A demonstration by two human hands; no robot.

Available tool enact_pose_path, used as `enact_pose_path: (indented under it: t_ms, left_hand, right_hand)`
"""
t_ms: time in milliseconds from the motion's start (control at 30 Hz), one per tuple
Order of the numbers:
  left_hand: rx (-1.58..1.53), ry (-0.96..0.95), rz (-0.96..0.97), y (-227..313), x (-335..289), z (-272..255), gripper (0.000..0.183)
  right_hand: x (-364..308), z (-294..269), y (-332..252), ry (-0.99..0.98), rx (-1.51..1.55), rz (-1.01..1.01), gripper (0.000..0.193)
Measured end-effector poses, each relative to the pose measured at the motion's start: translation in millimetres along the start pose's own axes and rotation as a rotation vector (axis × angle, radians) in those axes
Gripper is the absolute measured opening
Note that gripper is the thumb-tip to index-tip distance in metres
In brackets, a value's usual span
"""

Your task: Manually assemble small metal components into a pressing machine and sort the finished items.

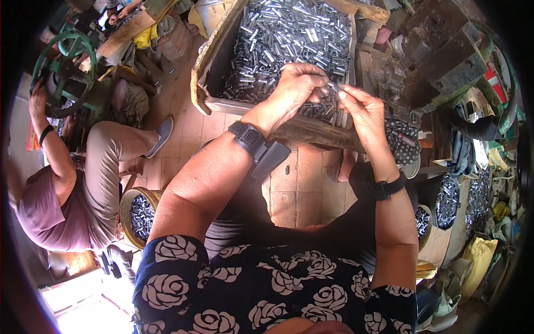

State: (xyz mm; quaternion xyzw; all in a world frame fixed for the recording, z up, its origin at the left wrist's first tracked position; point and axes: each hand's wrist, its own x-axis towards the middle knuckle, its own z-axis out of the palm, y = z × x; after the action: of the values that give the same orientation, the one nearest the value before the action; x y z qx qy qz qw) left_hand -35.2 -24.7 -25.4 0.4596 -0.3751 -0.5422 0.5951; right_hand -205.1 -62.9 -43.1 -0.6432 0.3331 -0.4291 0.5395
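Over the near right part of a wooden tray point(233, 106), my two hands meet at a small silvery metal tube point(334, 87). My left hand point(300, 88) is closed, its fingertips at the tube's left end. The thumb and forefinger of my right hand point(362, 107) pinch the right end. Fingers partly cover the piece, so its exact shape is hard to make out. Beneath and beyond my hands, a heap of short shiny metal tubes point(295, 39) fills most of the tray.
Left of me a seated person point(61, 195) grips a green handwheel point(65, 72). A round container point(125, 214) of metal pieces stands by my left elbow. Heavy dark machine blocks point(445, 61) rise at the right. More metal pieces point(448, 200) lie in containers beyond my right arm.
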Motion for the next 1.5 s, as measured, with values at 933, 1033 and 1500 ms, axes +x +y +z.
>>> enact_pose_path:
  t_ms: [933,1033,1500]
  left_hand:
    - [0.484,-0.112,0.359,-12.6,-13.6,9.1,0.01]
    - [0.319,-0.159,0.182,-7.7,-18.1,13.9,0.014]
    - [-0.124,0.117,-0.232,-6.0,8.3,-2.2,0.036]
  right_hand:
    - [-2.9,-17.6,4.5,-0.164,0.556,0.432,0.01]
    - [-3.9,-21.6,2.5,-0.187,0.559,0.416,0.01]
    - [6.5,-7.3,17.6,-0.217,-0.781,-0.151,0.019]
